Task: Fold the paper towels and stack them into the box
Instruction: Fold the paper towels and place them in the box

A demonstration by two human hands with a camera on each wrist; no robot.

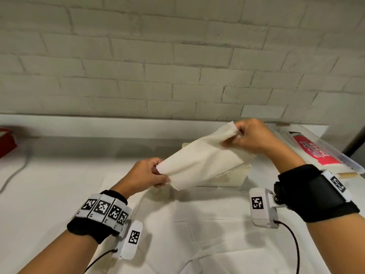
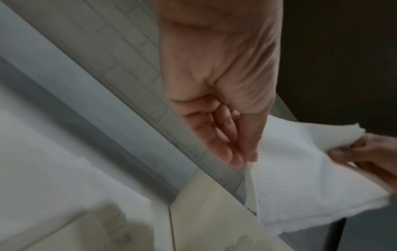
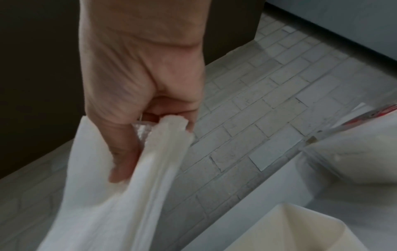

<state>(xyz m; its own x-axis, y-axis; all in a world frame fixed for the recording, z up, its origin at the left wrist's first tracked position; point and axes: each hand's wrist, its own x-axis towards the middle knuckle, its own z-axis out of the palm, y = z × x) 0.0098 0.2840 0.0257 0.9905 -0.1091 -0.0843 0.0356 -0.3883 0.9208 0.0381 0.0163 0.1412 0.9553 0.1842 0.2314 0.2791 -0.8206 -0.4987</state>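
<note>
Nearest the viewer, both forearms wear black wristbands with white coded tags and small white camera units trailing dark cables. Flat white sheets (image 1: 197,230) lie on the white counter (image 1: 49,194) beneath the arms. Above them, the left hand (image 1: 147,174) pinches the lower left corner of a paper towel (image 1: 199,157) between thumb and curled fingers, and the right hand (image 1: 249,138) pinches the upper right corner likewise, so the towel hangs taut and slanted in the air. The towel partly hides the cream box (image 1: 227,177) standing on the counter just behind it. Farther right lies a clear plastic package with a red label (image 1: 316,151); at the far left edge sits a red object (image 1: 7,143). A white-painted brick wall (image 1: 177,56) closes the scene. The towel is off-white, softly creased and finely embossed.
</note>
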